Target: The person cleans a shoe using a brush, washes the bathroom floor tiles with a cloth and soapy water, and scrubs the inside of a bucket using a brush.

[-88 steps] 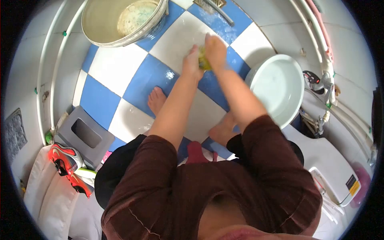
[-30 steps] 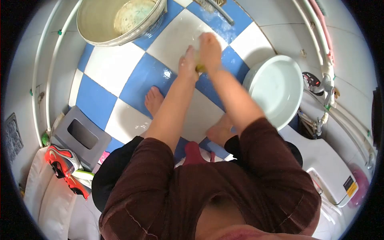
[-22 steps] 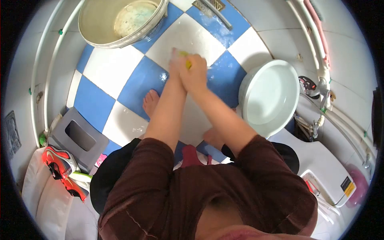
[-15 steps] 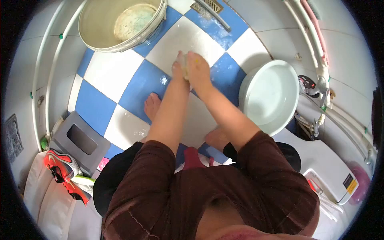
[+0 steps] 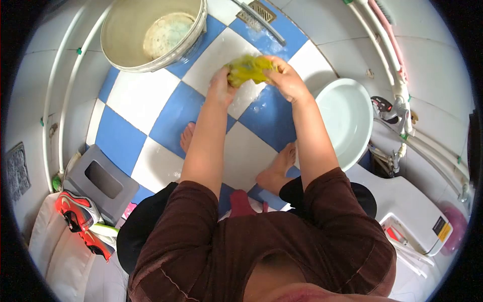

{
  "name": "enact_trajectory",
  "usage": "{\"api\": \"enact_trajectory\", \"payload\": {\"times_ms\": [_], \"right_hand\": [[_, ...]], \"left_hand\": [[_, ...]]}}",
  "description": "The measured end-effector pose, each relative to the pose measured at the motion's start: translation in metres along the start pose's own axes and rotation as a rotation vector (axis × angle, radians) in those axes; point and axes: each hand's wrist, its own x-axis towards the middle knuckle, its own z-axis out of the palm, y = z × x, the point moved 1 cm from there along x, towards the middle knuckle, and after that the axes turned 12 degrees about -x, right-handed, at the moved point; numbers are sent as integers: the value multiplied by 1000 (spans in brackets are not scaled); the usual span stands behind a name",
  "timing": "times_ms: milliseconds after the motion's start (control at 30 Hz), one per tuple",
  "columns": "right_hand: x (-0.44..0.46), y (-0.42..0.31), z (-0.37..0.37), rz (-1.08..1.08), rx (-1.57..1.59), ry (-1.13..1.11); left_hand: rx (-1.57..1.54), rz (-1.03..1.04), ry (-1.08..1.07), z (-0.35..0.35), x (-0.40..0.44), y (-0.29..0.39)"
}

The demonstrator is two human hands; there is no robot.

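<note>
A crumpled yellow-green cloth [image 5: 247,69], wet-looking and a little blurred, is stretched between my two hands above the tiled floor. My left hand [image 5: 220,86] is closed on its left end. At the other end my right hand [image 5: 286,79] pinches it, with the thumb towards me. Suds cling around both hands, and white foam lies on the tiles below. The exact shape of the cloth cannot be made out.
A large off-white bucket [image 5: 198,30] stands at the upper left, a pale basin [image 5: 347,121] to my right. A floor drain [image 5: 257,14] with a grey hose [image 5: 264,24] lies ahead. Red shoes [image 5: 78,211] and a grey stool [image 5: 121,194] are at the left. Pipes line both walls.
My hands were pressed together with the cloth bunched between them. They have moved apart and slightly away from me, and the cloth is now spread out.
</note>
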Motion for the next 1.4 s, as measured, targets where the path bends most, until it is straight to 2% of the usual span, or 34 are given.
{"api": "enact_trajectory", "payload": {"times_ms": [67,133,167,233,300,400,467,500,600,633,700,733,800,833,900,933,967,1033,1067,1133,1167,1267,1333,1400], "right_hand": [[5,-1,-6,-2,88,63],[4,-10,-6,18,182,80],[1,-24,-1,39,234,66],[2,-28,0,98,290,60],[11,-21,0,173,295,69],[15,-16,8,321,318,38],[25,-4,-7,258,371,-4],[28,0,-16,225,395,-27],[13,-20,-36,222,310,168],[12,-19,-44,215,349,188],[11,-9,-66,204,425,235],[11,-1,-77,214,161,303],[13,11,-90,225,-371,425],[11,15,-91,178,-843,404],[2,12,-59,-163,-1121,387],[10,21,-45,-252,-900,184],[8,22,-17,-230,-785,158],[17,23,9,-318,-1018,210],[25,32,8,-361,-1075,271],[25,8,5,-90,-671,176],[22,-7,5,43,-465,123],[1,-39,12,-42,282,-122],[-5,-40,9,-61,544,-255],[1,-19,2,-68,763,-393]], "left_hand": [[-294,-436,-528,-54,45,6],[-125,-521,-477,-56,47,9],[183,-376,-158,-22,18,12],[500,-47,65,5,-12,4],[523,303,-129,15,-23,-4],[1029,394,-257,31,-34,-12],[1000,272,-64,33,-41,-2],[981,213,32,31,-43,3],[206,240,-224,-12,-14,1],[-86,186,-152,-8,-17,5],[-315,172,-168,-19,-12,16],[-430,162,-176,-20,-12,21],[-459,103,-249,-12,-17,28],[-472,72,-287,-6,-21,31],[-476,-1,-317,6,-25,21],[-478,-34,-333,11,-25,15],[-515,-70,-379,12,-25,11],[-589,-141,-469,14,-27,5],[-604,-86,-375,13,-30,7],[-627,37,-195,22,-46,23],[-627,61,-216,17,-47,28],[-578,97,-294,6,-49,39],[-483,75,-367,7,-52,38],[-465,-50,-402,5,-55,35]]}}
